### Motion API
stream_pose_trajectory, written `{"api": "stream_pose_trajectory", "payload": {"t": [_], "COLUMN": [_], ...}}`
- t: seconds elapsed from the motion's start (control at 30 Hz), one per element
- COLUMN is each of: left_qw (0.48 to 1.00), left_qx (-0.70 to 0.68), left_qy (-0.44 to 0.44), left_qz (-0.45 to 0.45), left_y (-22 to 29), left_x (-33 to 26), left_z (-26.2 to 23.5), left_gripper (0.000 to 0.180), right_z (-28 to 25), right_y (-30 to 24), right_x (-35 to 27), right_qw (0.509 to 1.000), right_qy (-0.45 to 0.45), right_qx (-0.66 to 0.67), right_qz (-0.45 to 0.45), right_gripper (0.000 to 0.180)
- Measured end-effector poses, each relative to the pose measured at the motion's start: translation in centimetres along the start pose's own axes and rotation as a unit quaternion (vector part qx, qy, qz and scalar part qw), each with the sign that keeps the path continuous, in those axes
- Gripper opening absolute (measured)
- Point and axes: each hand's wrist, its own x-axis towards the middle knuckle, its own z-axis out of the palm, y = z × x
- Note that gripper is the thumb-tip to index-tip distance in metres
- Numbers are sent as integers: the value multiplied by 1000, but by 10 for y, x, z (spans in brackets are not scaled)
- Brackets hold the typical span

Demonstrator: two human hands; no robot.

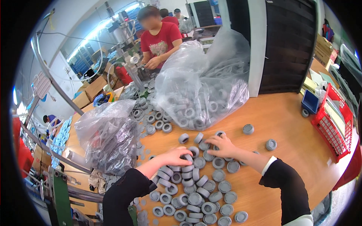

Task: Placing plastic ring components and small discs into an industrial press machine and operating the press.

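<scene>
Grey round plastic caps (195, 198) lie in a loose pile on the wooden table, some with the hollow side up, others showing a ridged face. My left hand (175, 156) is closed over a grey cap (187, 158) at the pile's far left, its fingertips curled round the edge. To the right, my right hand (222, 146) reaches over the far end of the pile with its fingers apart. Those fingertips are close to a few caps, and contact with them is hard to make out.
A large clear bag (203, 86) of grey caps stands beyond the pile. Another plastic bag (109, 135) sits at the left. A red basket (332, 126) and a blue bin (310, 101) are at the right. Across the table a person (160, 41) works beside a machine (132, 69).
</scene>
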Motion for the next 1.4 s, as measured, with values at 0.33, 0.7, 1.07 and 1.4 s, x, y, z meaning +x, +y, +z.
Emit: {"api": "stream_pose_trajectory", "payload": {"t": [0.33,0.7,1.07,1.4], "left_qw": [995,996,995,976], "left_qx": [95,56,-16,62], "left_qy": [9,71,51,186], "left_qz": [-1,-14,-80,-93], "left_y": [16,94,64,96], "left_x": [-78,-143,-159,-169], "left_z": [18,-2,8,-7], "left_gripper": [56,52,53,43], "right_z": [-22,-86,-45,-196], "right_y": [-63,87,0,228], "right_x": [-28,-55,-51,-174], "right_qw": [995,951,985,791], "right_qy": [37,265,-37,326], "right_qx": [-75,-107,165,-309], "right_qz": [-51,114,19,416], "right_gripper": [38,57,52,58]}}
